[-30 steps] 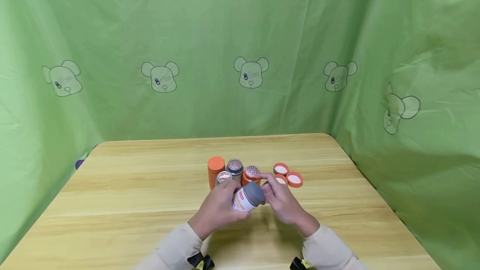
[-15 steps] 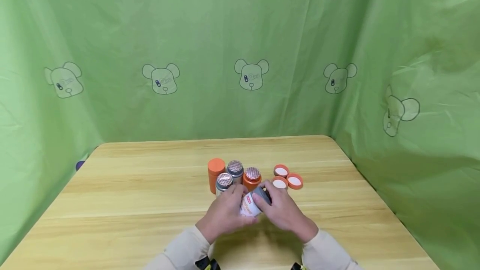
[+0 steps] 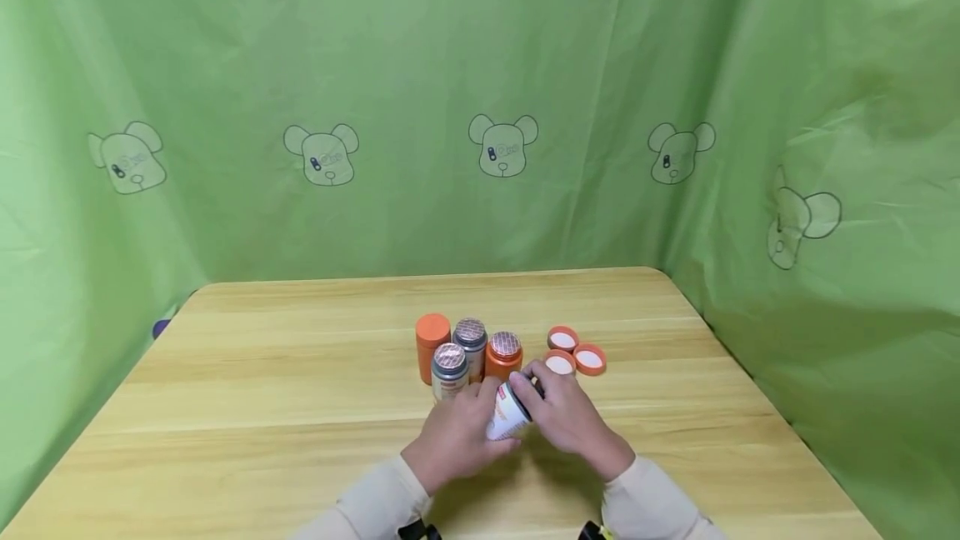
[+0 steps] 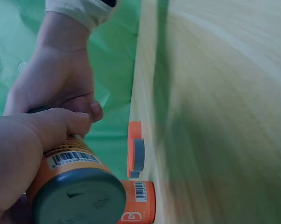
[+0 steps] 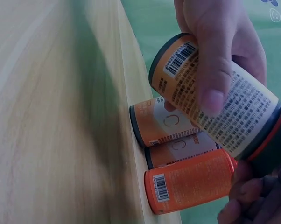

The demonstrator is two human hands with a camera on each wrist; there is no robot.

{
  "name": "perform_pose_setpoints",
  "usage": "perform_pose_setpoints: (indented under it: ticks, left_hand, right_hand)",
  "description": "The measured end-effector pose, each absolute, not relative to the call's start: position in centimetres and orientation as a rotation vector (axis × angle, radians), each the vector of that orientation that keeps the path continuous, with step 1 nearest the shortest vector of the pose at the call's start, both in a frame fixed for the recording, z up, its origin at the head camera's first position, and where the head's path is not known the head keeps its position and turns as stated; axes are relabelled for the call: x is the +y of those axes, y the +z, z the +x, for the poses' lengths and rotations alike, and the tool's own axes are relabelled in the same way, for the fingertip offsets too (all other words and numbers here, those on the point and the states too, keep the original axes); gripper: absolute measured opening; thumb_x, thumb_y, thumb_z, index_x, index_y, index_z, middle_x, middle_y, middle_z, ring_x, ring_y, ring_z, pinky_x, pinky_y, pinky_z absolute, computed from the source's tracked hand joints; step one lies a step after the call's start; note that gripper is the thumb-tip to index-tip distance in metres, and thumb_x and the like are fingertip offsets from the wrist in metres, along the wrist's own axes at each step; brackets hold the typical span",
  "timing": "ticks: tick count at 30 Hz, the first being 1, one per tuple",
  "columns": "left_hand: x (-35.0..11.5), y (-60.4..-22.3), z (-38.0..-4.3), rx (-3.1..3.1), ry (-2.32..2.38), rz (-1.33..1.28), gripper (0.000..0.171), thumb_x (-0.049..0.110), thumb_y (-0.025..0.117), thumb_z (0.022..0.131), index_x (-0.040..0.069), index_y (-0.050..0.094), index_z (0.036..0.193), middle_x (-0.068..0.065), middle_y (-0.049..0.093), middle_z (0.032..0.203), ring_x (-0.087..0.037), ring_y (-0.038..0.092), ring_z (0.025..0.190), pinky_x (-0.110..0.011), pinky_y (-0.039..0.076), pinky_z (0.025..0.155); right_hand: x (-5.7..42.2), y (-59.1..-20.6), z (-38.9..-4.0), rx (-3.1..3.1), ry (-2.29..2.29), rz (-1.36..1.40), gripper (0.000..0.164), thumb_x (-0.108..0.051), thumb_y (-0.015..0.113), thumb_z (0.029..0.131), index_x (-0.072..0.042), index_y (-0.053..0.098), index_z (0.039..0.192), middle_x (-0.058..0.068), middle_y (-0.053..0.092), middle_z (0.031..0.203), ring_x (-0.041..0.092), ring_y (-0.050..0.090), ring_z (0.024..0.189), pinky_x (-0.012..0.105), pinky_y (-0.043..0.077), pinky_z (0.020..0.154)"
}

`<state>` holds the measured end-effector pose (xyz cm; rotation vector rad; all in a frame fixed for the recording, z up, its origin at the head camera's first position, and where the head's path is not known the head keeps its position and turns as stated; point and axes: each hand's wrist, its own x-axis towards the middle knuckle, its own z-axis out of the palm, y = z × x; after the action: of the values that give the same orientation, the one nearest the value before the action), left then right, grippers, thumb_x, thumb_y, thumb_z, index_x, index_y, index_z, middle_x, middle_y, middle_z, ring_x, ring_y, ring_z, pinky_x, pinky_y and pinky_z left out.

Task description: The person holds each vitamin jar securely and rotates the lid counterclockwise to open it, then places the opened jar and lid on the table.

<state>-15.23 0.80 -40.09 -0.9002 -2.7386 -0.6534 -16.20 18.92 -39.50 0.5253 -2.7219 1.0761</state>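
Observation:
Tilted above the table is a supplement bottle (image 3: 507,413) with a white and orange label. My left hand (image 3: 459,438) holds it round its body, thumb across the label in the right wrist view. Its dark base (image 4: 80,198) faces the left wrist camera. The fingers of my right hand (image 3: 568,415) are curled round the grey cap (image 5: 272,148) at the bottle's upper end and cover most of it. An orange-red band shows at the cap's rim in the right wrist view. Just beyond my hands stand a grey bottle (image 3: 450,373) and an orange bottle (image 3: 503,361), both topped with printed foil seals.
Another foil-sealed grey bottle (image 3: 470,342) stands behind these, beside an orange bottle (image 3: 432,350) with its lid on. To the right, three caps lie with white liners up, one of them the cap (image 3: 589,359) farthest right. A green curtain (image 3: 480,223) borders the wooden table (image 3: 262,373).
My right hand has gone from the cap's side to a grip round it. The bottle and my left hand have shifted slightly right and lower, uncovering more of the front grey bottle.

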Motion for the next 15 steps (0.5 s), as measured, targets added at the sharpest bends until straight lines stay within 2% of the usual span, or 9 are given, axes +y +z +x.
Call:
perform_pose_setpoints:
  ticks: [7,15]
  left_hand:
    - [0.41,-39.75,-15.57,-2.812,-0.877,-0.889,0.056,0.035,0.082,0.074,0.009,0.053,0.114,0.003,0.057,0.085,-0.007,0.051,0.068,-0.023,0.044,0.058]
    - [0.13,-39.94,-15.75,-2.844,-0.885,-0.864,0.057,0.035,0.085,0.071,0.009,0.055,0.113,0.002,0.057,0.087,-0.007,0.052,0.069,-0.023,0.045,0.059]
  right_hand:
    - [19.33,-39.52,-16.22,-2.729,1.151,0.638,0.021,-0.032,0.050,0.101,-0.013,0.058,0.103,-0.005,0.057,0.082,0.009,0.055,0.070,0.027,0.047,0.059]
    - [19.89,-39.29,-16.17,-2.744,1.210,0.750,0.030,-0.030,0.051,0.101,-0.008,0.057,0.120,0.001,0.060,0.099,0.015,0.057,0.085,0.032,0.049,0.070]
